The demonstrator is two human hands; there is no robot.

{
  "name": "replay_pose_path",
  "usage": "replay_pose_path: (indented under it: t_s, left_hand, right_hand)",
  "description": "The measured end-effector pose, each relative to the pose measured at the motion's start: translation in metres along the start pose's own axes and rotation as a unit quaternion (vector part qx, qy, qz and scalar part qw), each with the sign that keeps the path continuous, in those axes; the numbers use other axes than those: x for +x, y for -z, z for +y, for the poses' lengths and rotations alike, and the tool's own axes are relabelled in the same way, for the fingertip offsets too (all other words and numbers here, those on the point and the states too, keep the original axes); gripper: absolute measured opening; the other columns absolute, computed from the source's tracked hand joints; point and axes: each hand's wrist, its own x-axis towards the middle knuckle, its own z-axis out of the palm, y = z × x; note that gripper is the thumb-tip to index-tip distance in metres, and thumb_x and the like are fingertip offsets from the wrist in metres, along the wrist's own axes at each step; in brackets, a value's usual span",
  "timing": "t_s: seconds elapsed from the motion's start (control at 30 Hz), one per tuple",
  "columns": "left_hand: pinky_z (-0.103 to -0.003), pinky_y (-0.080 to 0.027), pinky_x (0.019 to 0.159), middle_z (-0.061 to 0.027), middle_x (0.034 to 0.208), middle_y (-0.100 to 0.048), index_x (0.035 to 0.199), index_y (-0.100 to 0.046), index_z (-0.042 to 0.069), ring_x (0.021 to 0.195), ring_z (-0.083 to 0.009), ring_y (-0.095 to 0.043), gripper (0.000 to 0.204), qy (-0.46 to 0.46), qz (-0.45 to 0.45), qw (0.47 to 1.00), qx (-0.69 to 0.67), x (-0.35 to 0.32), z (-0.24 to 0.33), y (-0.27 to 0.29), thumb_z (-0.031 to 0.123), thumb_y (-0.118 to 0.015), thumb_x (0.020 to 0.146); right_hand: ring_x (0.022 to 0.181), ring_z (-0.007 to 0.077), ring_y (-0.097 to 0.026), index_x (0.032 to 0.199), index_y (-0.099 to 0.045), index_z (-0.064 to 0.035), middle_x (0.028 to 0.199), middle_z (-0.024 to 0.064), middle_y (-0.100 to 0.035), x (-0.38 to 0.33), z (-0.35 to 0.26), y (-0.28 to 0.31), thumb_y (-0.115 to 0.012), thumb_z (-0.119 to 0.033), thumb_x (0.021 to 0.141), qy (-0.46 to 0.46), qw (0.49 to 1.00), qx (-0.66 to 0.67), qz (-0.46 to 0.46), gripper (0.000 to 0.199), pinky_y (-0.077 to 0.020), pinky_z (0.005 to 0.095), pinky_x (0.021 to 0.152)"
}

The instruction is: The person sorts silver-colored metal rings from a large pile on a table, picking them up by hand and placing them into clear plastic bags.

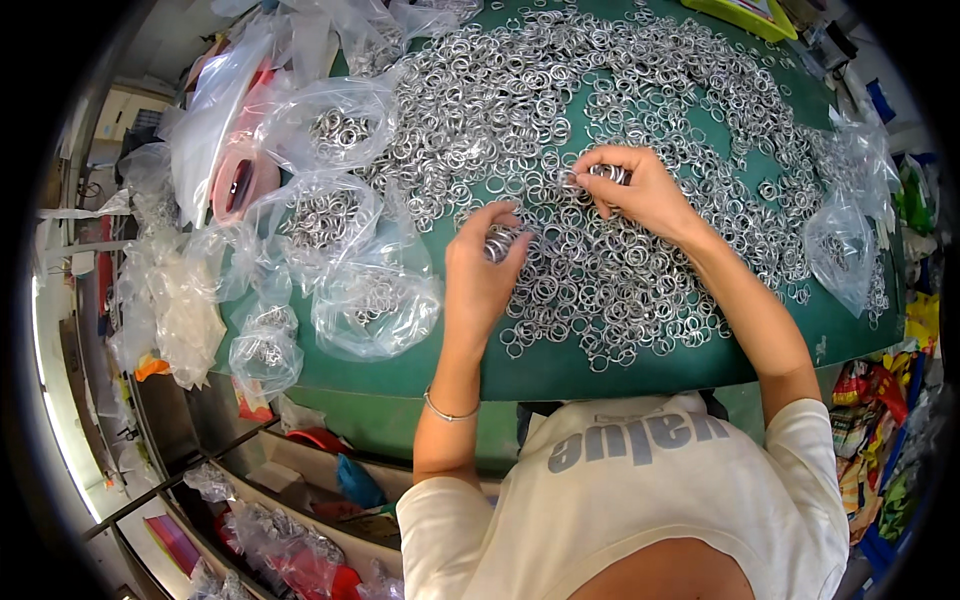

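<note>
A wide heap of silver metal rings [600,290] spreads over the green table [400,375]. My left hand [472,275] is curled at the heap's near left, thumb and fingers bent around a few metal rings [496,243] in the palm. Further right and slightly farther away, my right hand [645,195] is closed around several metal rings [612,175]. Its thumb and index finger meet in a pinch at the left, just over the heap; what sits between those tips is too small to make out.
Clear plastic bags of rings [325,218] stand along the table's left side. Another bag [840,250] lies at the right edge. A pink container [245,180] stands far left, a yellow-green tray [745,15] at the back right. Below the table's left is an open drawer [290,470].
</note>
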Motion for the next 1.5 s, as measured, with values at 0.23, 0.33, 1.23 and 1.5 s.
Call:
replay_pose_path:
  t_s: [0.23, 0.33, 1.23, 1.5]
  left_hand:
    - [-0.023, -0.045, 0.061, -0.0062, 0.088, -0.064, 0.107, -0.06, 0.001, 0.068, -0.0103, -0.055, 0.033, 0.031, -0.032, 0.993, -0.108, -0.004, 0.011, -0.009, -0.005, -0.064, 0.075]
    - [-0.028, -0.046, 0.058, -0.0084, 0.093, -0.062, 0.102, -0.063, 0.006, 0.066, -0.0203, -0.058, 0.031, -0.066, -0.013, 0.991, 0.119, -0.019, 0.009, -0.005, -0.004, -0.064, 0.072]
    - [-0.036, -0.047, 0.072, -0.013, 0.093, -0.06, 0.093, -0.063, 0.002, 0.081, -0.0309, -0.059, 0.018, -0.036, 0.131, 0.983, 0.122, -0.03, -0.014, -0.001, -0.001, -0.064, 0.075]
    - [-0.025, -0.045, 0.063, -0.0073, 0.083, -0.06, 0.096, -0.063, 0.001, 0.071, -0.0132, -0.056, 0.021, 0.071, 0.052, 0.992, -0.087, -0.04, -0.005, 0.0, -0.003, -0.063, 0.076]
  right_hand:
    - [0.056, 0.0151, -0.056, 0.089, -0.047, -0.0055, 0.104, 0.0206, -0.059, -0.019, 0.011, 0.01, -0.048, -0.016, 0.086, -0.051, 0.885, 0.461, -0.049, 0.011, -0.0352, 0.0202, 0.036]
    - [0.055, 0.015, -0.055, 0.095, -0.05, -0.0046, 0.095, 0.0173, -0.059, -0.024, 0.018, 0.019, -0.05, -0.018, 0.085, -0.041, 0.891, 0.45, -0.037, 0.017, -0.0346, 0.0202, 0.035]
    - [0.06, 0.028, -0.061, 0.066, -0.061, -0.0044, 0.077, 0.012, -0.056, -0.003, 0.017, -0.05, -0.062, -0.018, 0.077, 0.178, 0.783, -0.596, 0.017, 0.018, -0.0466, 0.0382, 0.05]
    - [0.065, 0.029, -0.062, 0.075, -0.065, -0.0045, 0.083, 0.011, -0.063, -0.007, 0.011, 0.0, -0.061, -0.012, 0.075, 0.136, 0.912, -0.366, 0.128, 0.009, -0.0506, 0.0396, 0.06]
